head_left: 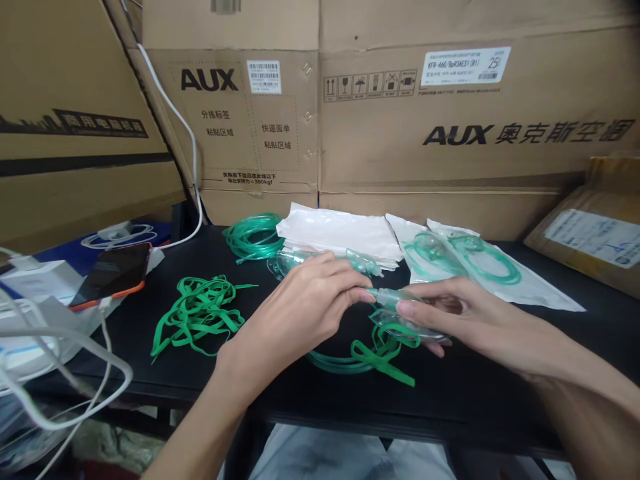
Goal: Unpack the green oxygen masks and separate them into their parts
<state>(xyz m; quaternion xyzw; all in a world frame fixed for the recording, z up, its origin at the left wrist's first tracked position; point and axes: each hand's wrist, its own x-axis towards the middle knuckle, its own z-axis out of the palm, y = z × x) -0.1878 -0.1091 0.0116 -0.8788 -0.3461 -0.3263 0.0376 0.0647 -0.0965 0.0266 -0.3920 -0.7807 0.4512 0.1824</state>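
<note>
Over the middle of the black table, my right hand (445, 310) grips a clear green-tinted oxygen mask (413, 321). A green elastic strap (385, 353) dangles beneath the mask. My left hand (320, 293) pinches the end of a green tube (371, 291), which meets the mask's connector; whether it is fully seated I cannot tell. Looped green tubing (340, 363) lies on the table below my hands. Just behind my left hand are more clear mask parts (365, 261), partly hidden. To the left sits a tangled pile of green elastic straps (200, 313).
Coiled green tubing (254, 235) and a stack of white pouches (340, 230) lie at the back. Packaged masks with tubing (465, 257) are right of them. A phone (113, 273), chargers and white cables crowd the left. Large cardboard boxes (370, 153) stand behind.
</note>
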